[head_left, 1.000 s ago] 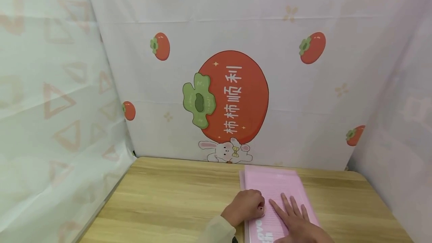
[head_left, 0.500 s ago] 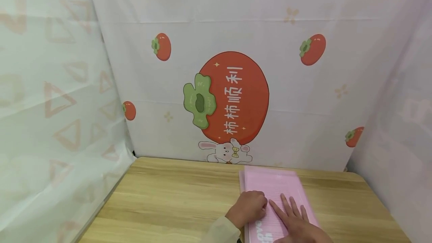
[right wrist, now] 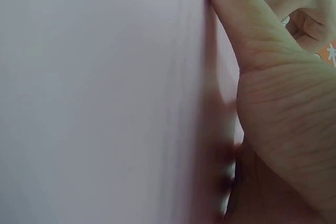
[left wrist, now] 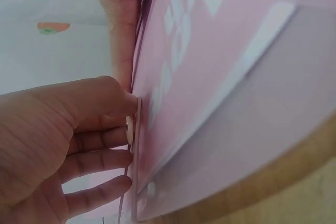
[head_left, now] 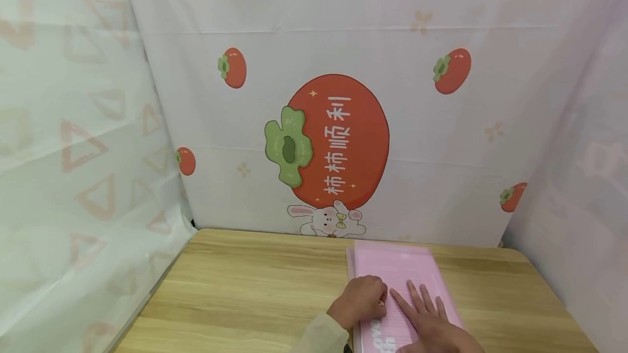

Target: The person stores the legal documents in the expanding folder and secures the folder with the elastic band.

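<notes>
A translucent pink folder (head_left: 399, 266) with white lettering lies on the table's right half. Its front end runs out of the head view. My right hand (head_left: 429, 326) rests flat on the cover, fingers spread. Just left of it is my left hand (head_left: 364, 298), fingers curled, over the folder's left part. Up close in the left wrist view, thumb and fingertips pinch a thin pink plastic edge (left wrist: 136, 166); I cannot tell which part of the folder it is. White paper shows through the plastic. In the right wrist view the right thumb (right wrist: 247, 24) lies along the pink surface.
The wood-grain table (head_left: 245, 287) extends left and right of the folder. White printed cloth (head_left: 417, 124) with persimmons and a rabbit hangs behind it. More cloth hangs at the left (head_left: 98, 206) and right (head_left: 584, 206).
My left hand has shifted slightly right across the cover, toward the right hand. The right hand and the folder have stayed in place.
</notes>
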A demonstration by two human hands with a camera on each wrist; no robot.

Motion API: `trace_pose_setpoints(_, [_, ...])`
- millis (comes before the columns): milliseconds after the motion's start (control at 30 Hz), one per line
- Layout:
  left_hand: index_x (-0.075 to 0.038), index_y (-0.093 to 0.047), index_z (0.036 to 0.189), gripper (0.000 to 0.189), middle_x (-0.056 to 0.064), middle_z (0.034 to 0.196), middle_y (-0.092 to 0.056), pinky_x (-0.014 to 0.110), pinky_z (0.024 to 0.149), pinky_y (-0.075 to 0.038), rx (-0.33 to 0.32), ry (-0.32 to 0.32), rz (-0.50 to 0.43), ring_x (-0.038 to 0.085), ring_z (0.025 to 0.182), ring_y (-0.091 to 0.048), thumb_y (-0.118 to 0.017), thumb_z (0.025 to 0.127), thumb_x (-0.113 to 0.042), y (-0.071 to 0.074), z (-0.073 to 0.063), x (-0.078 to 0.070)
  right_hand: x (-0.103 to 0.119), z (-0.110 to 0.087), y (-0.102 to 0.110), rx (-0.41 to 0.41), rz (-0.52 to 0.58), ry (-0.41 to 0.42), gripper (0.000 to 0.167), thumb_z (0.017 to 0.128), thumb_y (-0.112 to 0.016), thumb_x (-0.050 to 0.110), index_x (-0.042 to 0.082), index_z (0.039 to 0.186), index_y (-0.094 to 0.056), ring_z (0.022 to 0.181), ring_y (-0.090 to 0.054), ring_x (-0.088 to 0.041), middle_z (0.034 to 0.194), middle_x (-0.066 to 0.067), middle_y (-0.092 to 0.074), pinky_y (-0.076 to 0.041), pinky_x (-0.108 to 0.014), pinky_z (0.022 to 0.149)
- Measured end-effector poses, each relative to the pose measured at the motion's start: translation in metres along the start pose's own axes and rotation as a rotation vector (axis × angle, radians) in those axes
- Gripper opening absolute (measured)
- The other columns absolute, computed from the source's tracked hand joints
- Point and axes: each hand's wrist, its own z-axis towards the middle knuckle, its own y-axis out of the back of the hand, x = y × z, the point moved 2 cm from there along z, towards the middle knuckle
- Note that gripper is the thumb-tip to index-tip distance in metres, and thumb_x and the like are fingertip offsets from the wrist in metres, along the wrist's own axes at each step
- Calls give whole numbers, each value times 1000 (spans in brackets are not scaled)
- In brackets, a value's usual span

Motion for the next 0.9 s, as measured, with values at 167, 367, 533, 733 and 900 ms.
trace_pose_setpoints(167, [-21, -58, 68, 27, -13, 68, -47, 18, 57, -37, -5, 4, -15, 3, 62, -42, -85, 71, -18, -1, 1, -1, 7, -2, 6, 7, -41, 1, 110, 76, -84, 58, 42, 164, -20, 139, -6, -71, 154, -47, -14, -3, -86, 97])
trace_pose_setpoints(367, [-20, -63, 72, 21, -13, 70, -49, 18, 59, -40, -4, 15, -21, 3, 63, -44, -83, 71, -19, -6, 1, -1, 14, -4, 9, 43, -80, -42, 110, 76, -84, 57, 43, 164, -18, 140, -7, -69, 156, -45, -14, -6, -84, 100])
trace_pose_setpoints(533, [-19, -65, 79, 20, -11, 74, -50, 19, 61, -42, 13, 37, -37, 4, 66, -45, -84, 72, -22, -8, -1, 0, 17, -3, 10, 41, -82, -36, 109, 76, -84, 58, 37, 164, -22, 140, -8, -69, 156, -45, -15, -6, -85, 100])
trace_pose_setpoints(733, [-19, -65, 82, 24, -9, 77, -49, 20, 61, -42, 21, 49, -35, 6, 66, -45, -85, 71, -26, -8, -3, -1, 12, -3, 7, 2, -57, 9, 109, 76, -82, 60, 35, 164, -24, 138, -8, -71, 155, -46, -16, -4, -86, 98])
trace_pose_setpoints(900, [-20, -64, 82, 27, -9, 78, -48, 20, 63, -42, 40, 72, -37, 7, 67, -46, -87, 72, -29, -9, -2, -2, 8, -2, 4, -8, -32, 17, 107, 77, -83, 59, 33, 164, -25, 138, -5, -72, 155, -46, -14, -1, -86, 98])
